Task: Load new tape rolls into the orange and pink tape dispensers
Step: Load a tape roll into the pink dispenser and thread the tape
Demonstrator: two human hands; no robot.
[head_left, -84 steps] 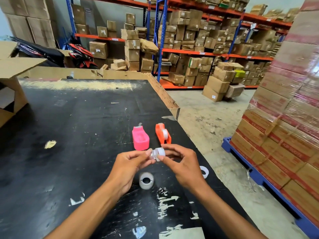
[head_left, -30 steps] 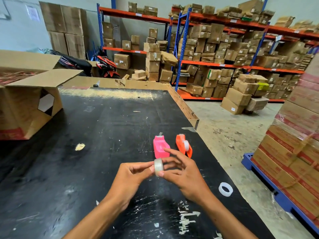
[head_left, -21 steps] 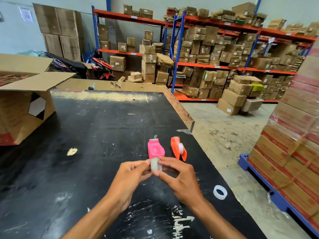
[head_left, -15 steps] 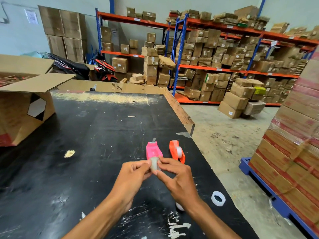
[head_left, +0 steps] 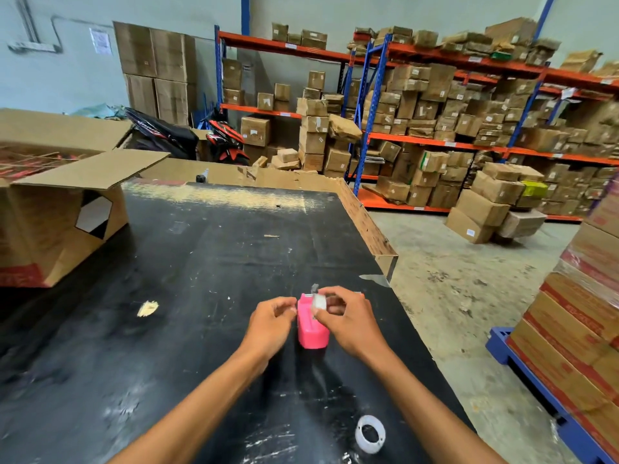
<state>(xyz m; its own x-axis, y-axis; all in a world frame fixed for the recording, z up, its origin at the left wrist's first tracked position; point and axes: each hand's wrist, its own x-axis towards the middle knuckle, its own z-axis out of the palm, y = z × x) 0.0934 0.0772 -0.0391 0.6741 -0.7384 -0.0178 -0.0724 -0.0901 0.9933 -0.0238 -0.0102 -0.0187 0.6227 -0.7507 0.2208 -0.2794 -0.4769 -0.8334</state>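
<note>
The pink tape dispenser [head_left: 312, 329] lies on the black table [head_left: 201, 262] between my two hands. My right hand [head_left: 348, 321] pinches a small clear tape roll [head_left: 319, 302] just above the dispenser's far end. My left hand [head_left: 269, 321] hovers at the dispenser's left side, fingers curled, holding nothing that I can see. The orange dispenser is hidden behind my right hand. A second, larger tape roll [head_left: 370, 433] lies flat on the table near me, on the right.
An open cardboard box [head_left: 57, 209] stands on the table's far left. A paper scrap [head_left: 147, 308] lies left of my hands. The table's right edge [head_left: 385, 259] drops to the concrete floor. Stacked cartons on a blue pallet [head_left: 582, 323] stand on the right.
Both hands moved forward over the pink dispenser. The small tape roll, held between both hands before, is now in my right hand alone. The orange dispenser went out of sight behind my right hand.
</note>
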